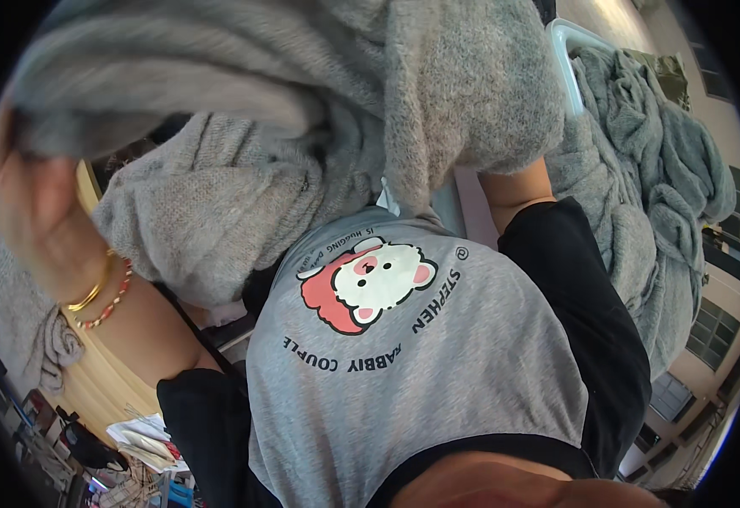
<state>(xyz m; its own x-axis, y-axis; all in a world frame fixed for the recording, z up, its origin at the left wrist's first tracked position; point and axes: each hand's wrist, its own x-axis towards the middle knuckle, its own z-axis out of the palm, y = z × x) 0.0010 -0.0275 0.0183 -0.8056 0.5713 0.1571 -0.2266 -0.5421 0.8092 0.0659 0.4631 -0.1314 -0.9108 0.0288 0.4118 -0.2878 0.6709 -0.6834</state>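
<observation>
A fuzzy grey knit sweater [302, 110] is held up close to the camera and fills the upper half of the view. My left hand [23, 203] is raised at the left edge with its fingers closed on the sweater's edge; gold and beaded bracelets sit on its wrist. My right forearm [514, 190] rises from a black sleeve and goes in under the sweater. The cloth covers my right hand, so its grip cannot be seen. Below hangs my grey T-shirt [420, 364] with a cartoon bear print.
More grey knitted clothing [649, 178] is heaped at the right, partly in a pale plastic basket [566, 59]. A light wooden surface [103, 385] lies at the lower left, with papers and small clutter [141, 444] below it. Windows show at the far right.
</observation>
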